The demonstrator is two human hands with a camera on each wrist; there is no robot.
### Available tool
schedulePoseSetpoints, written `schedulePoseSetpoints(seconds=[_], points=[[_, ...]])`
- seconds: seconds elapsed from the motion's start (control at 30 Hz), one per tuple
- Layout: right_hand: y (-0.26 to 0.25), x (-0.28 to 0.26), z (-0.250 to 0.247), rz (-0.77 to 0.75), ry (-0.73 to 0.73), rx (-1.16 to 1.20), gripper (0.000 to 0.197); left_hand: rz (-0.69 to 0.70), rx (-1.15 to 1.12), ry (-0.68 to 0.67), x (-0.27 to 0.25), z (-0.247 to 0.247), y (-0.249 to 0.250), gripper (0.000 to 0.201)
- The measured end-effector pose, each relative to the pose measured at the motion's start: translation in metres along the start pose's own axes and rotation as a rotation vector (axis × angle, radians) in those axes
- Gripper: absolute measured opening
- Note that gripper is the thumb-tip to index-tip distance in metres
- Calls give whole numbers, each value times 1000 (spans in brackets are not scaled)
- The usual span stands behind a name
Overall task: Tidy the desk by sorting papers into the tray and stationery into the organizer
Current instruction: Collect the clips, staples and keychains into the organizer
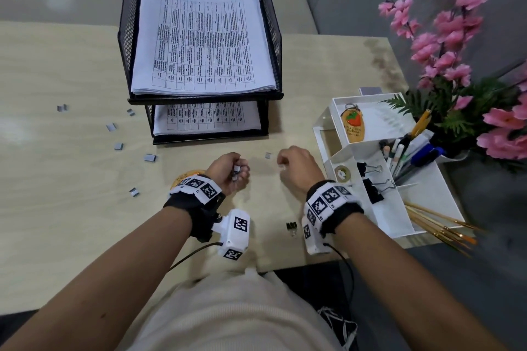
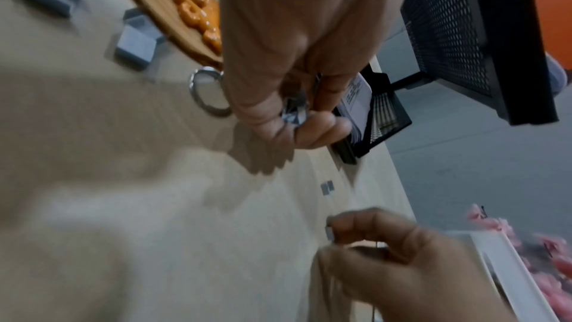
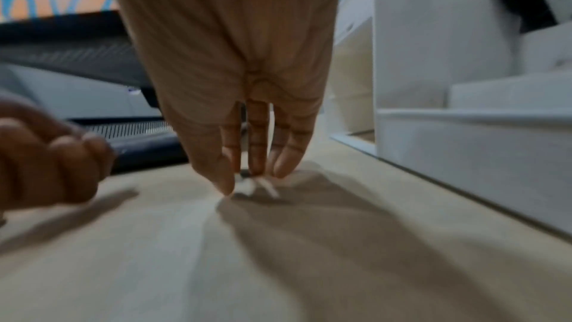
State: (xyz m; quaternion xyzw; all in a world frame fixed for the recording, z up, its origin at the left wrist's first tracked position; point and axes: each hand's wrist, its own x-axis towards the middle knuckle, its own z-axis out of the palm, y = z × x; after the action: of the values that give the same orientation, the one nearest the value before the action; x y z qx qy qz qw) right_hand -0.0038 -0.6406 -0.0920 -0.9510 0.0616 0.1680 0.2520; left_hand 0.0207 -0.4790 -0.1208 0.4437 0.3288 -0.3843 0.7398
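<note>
Pinching staple strip (image 3: 247,184) in my right hand (image 1: 295,167) at desk (image 1: 71,208) surface; my left hand (image 1: 229,171) curls round gathered staple strips (image 1: 236,172). White organizer (image 1: 405,208) just right of grip, paper tray (image 1: 199,94) beyond; loose strip (image 1: 268,155) just ahead.

It was an office desk. A black mesh paper tray (image 1: 271,37) held printed tables, a white organizer (image 1: 379,202) held pens and binder clips, and pink artificial flowers (image 1: 456,37) stood beside it.
</note>
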Motion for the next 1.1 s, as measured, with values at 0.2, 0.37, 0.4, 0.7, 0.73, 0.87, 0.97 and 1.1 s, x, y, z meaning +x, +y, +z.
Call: schedulePoseSetpoints(seconds=[0.2, 0.37, 0.4, 0.7, 0.73, 0.87, 0.97, 1.1], points=[[-4, 6, 11, 6, 25, -32, 28, 53, -41, 44, -5, -13, 17, 40], [-17, 15, 14, -110, 41, -48, 20, 68, -77, 57, -4, -25, 18, 39], [-18, 16, 16, -145, 26, -95, 21, 71, -83, 66, -4, -27, 18, 38], [4, 0, 28, -172, -22, -202, 26, 72, -45, 59, -4, -19, 15, 37], [3, -2, 29, -156, 6, -172, 28, 74, -39, 54, -5, -16, 14, 36], [-10, -7, 23, -72, 69, -23, 28, 27, -67, -7, -12, -19, 9, 34], [-23, -12, 20, 6, 128, 71, 26, 78, -73, 47, -17, -30, 5, 34], [-57, -24, 12, -83, 117, 261, 15, 143, -114, 31, -28, -47, -5, 36]])
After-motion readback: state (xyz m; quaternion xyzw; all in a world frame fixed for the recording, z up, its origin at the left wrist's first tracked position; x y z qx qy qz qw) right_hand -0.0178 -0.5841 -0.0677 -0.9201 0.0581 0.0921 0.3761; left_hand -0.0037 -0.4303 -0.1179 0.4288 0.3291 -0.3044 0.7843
